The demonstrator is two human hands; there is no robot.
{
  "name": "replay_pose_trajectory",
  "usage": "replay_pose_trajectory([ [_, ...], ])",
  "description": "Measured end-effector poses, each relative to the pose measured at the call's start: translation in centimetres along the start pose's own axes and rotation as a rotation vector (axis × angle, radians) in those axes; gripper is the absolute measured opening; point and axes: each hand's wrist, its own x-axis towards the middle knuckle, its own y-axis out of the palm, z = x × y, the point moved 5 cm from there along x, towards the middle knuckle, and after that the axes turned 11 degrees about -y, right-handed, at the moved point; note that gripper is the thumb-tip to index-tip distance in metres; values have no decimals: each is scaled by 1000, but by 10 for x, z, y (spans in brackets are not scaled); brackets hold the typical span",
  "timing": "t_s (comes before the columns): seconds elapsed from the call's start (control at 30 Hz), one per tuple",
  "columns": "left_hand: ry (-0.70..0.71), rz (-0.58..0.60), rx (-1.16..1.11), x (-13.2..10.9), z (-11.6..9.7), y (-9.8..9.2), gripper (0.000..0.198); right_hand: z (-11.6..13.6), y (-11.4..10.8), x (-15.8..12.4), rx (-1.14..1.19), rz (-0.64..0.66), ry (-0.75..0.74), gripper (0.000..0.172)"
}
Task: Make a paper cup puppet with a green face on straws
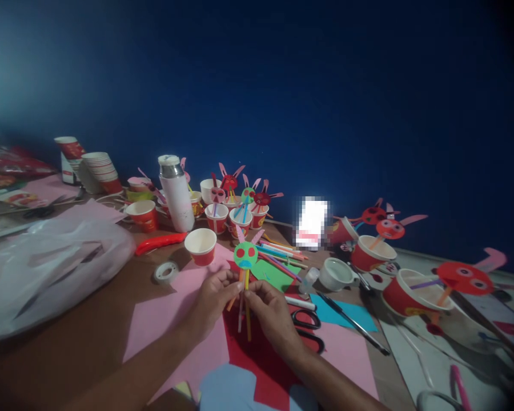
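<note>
Between my two hands stands a green paper rabbit face [245, 255] with pink ears, red eyes and a blue patch. Several coloured straws [248, 319] hang below it, yellow, orange and pale. My left hand [216, 297] pinches the straws from the left, just under the face. From the other side, the fingers of my right hand [270, 314] close on the yellow straw. Under the hands lie red paper [261, 365] and pink paper [167, 319]. A white-lined paper cup [200, 246] stands beyond my left hand.
Black-handled scissors [308, 331], a pen [353, 322] and blue paper [325, 313] lie right. Tape [166, 273] and a plastic bag [60, 268] are left. A white bottle [176, 194] and cups with rabbit faces [216, 217] stand behind; a large cup [405, 294] stands right.
</note>
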Motion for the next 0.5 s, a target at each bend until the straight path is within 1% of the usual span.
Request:
replay_pose_trajectory([
  [0.1,-8,38,-6,2,2,1,17,0,0,0,6,9,-13,19],
  [0.3,-2,71,14,4,6,1,24,1,1,0,28,26,-41,17],
  [0.37,10,56,38,2,4,2,26,1,1,0,27,28,-50,17],
  [0.5,20,-43,141,-2,-2,1,23,1,1,0,12,25,-54,12],
])
